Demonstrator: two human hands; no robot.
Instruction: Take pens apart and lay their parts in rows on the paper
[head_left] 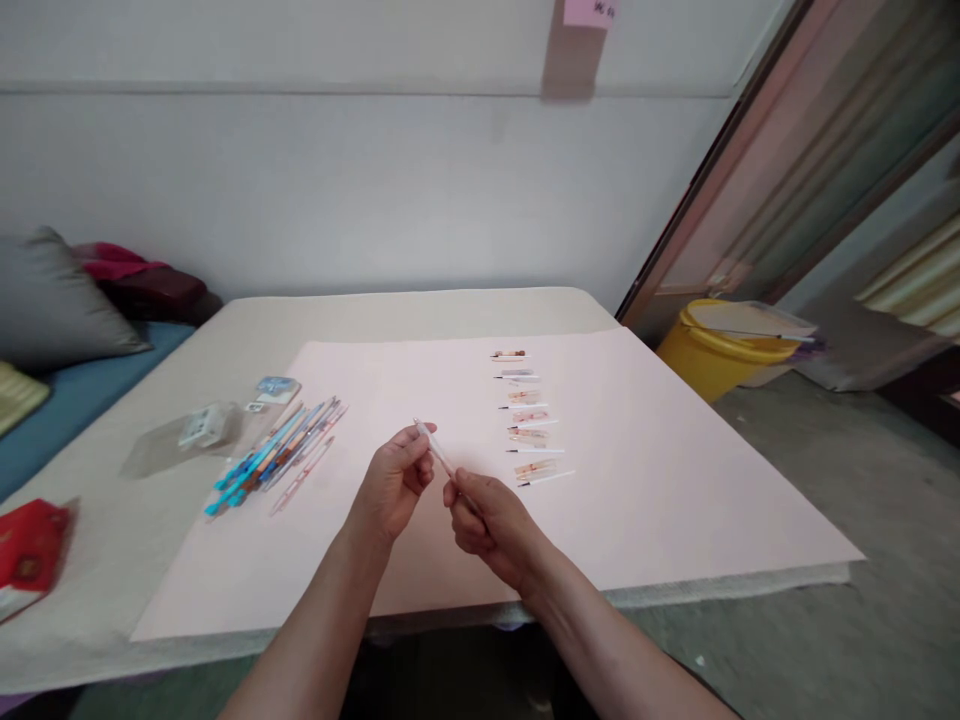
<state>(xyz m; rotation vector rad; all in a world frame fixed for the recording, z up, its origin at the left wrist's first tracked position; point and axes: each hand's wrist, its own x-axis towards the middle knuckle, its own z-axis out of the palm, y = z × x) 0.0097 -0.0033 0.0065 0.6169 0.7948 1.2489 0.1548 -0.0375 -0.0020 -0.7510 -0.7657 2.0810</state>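
Note:
A slim whitish pen (437,449) is held above the pale pink sheet, slanting down from upper left to lower right. My left hand (396,478) pinches its upper end between thumb and fingers. Around the lower part my right hand (491,520) is closed, hiding that end. To the left lies a bunch of pens (281,450), some bright blue, others brown, grey or pinkish. On the right, thin white pen refills (534,450) and small clear pieces with orange or pink prints (536,468) lie in a column of several groups.
The pink sheet (675,500) covers much of the table. Left of the pens are a clear plastic bag (161,445), a small white item (206,425) and a blue-and-white packet (277,388). A red box (30,545) sits at the left edge. A yellow bucket (709,355) stands right of the table.

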